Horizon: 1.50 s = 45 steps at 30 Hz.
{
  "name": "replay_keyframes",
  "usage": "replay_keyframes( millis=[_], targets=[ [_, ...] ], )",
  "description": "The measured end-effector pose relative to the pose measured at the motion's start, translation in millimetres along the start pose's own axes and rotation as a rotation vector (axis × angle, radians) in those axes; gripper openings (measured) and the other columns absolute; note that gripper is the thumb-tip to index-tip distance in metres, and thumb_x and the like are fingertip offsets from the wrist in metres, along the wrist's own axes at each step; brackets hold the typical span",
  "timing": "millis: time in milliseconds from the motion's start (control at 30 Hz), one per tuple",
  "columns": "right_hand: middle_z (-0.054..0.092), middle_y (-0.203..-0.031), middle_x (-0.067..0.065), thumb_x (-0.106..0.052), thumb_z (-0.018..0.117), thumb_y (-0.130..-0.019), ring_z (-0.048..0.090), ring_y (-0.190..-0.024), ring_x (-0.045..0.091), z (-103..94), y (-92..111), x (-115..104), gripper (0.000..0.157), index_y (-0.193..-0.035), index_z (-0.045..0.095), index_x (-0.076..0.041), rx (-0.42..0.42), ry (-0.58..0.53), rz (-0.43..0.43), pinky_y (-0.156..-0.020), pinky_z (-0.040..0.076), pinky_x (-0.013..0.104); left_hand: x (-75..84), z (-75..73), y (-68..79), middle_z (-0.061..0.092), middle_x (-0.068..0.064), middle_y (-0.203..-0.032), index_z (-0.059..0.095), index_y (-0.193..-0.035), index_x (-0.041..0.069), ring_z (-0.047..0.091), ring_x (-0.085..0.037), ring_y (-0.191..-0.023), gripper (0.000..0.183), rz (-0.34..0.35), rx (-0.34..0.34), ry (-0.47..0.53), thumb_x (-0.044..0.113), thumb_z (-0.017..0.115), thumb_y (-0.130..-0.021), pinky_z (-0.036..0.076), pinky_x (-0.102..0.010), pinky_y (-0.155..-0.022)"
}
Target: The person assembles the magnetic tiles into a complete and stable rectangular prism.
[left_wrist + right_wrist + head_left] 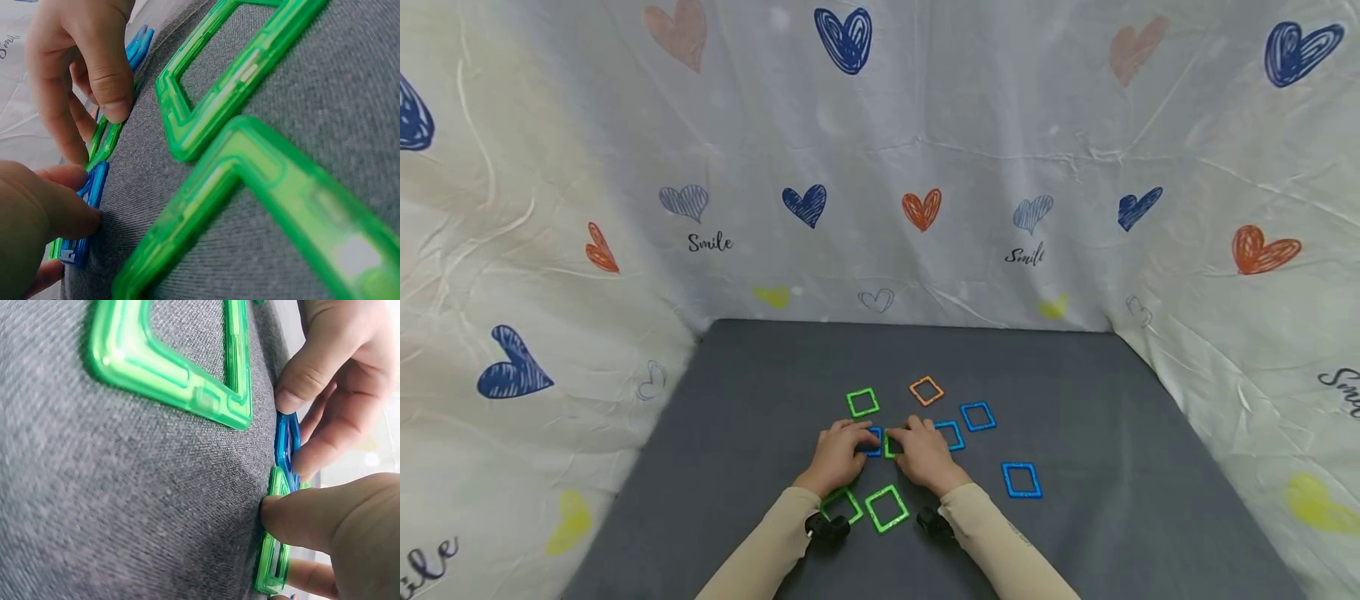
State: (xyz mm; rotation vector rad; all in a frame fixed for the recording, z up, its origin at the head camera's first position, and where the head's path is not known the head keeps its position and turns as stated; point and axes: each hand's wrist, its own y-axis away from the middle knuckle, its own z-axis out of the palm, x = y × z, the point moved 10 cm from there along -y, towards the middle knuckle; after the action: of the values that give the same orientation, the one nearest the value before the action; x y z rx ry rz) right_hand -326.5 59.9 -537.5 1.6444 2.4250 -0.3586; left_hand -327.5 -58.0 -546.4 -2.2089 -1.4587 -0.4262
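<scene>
Left hand (837, 456), lower centre of frame, back uppermost: blue square (879, 442) pinched between thumb and fingers. Right hand (923, 454), just rightward: green square (887, 445) (beside the blue), likewise pinched.

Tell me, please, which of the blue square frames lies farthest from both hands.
The blue frame farthest right in the head view; it lies apart, while the left hand pinches another blue frame and the remaining two lie nearer the right hand.
</scene>
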Motion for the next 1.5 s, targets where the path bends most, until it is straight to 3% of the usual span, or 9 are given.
replay_keyframes(
  millis=[567, 1200, 1367, 1500],
  targets=[
    [0.061, -0.109, 0.012, -0.012, 0.076, -0.089, 0.052, -0.089, 0.026, -3.5, 5, -5, 0.036, -0.125, 0.073, -0.012, 0.053, 0.014, -0.037, -0.072, 0.050, 0.043, -2.0, 0.3, 0.7, 0.066, -0.011, -0.140, 0.081, -0.102, 0.018, 0.052, -0.043, -0.134, 0.025, -0.006, -0.010, 0.052, 0.000, 0.073, -0.086, 0.041, -0.062, -0.102],
    [0.060, -0.112, 0.010, -0.013, 0.073, -0.091, 0.050, -0.090, 0.025, -2.3, 5, -3, 0.037, -0.128, 0.072, -0.014, 0.016, 0.009, -0.015, -0.072, 0.049, 0.040, -0.4, 0.3, 1.0, 0.063, -0.012, -0.143, 0.080, -0.101, 0.018, 0.050, -0.044, -0.136, 0.024, -0.002, -0.050, 0.068, 0.000, 0.073, -0.087, 0.039, -0.064, -0.104],
    [0.061, -0.112, 0.009, -0.014, 0.073, -0.091, 0.050, -0.090, 0.023, -1.5, 3, -2, 0.038, -0.129, 0.071, -0.016, -0.007, 0.013, -0.011, -0.074, 0.049, 0.039, -6.8, -2.2, -5.7, 0.064, -0.014, -0.141, 0.079, -0.102, 0.016, 0.051, -0.043, -0.135, 0.022, -0.030, -0.092, 0.166, 0.002, 0.070, -0.088, 0.035, -0.068, -0.107],
    [0.061, -0.111, 0.009, -0.013, 0.074, -0.090, 0.050, -0.088, 0.024, -2.2, 4, -4, 0.039, -0.129, 0.072, -0.016, -0.003, 0.022, -0.020, -0.074, 0.049, 0.040, -12.8, -9.7, -17.1, 0.070, -0.015, -0.131, 0.079, -0.104, 0.012, 0.059, -0.039, -0.127, 0.019, -0.051, -0.052, 0.244, 0.004, 0.069, -0.089, 0.043, -0.061, -0.108]
  ],
)
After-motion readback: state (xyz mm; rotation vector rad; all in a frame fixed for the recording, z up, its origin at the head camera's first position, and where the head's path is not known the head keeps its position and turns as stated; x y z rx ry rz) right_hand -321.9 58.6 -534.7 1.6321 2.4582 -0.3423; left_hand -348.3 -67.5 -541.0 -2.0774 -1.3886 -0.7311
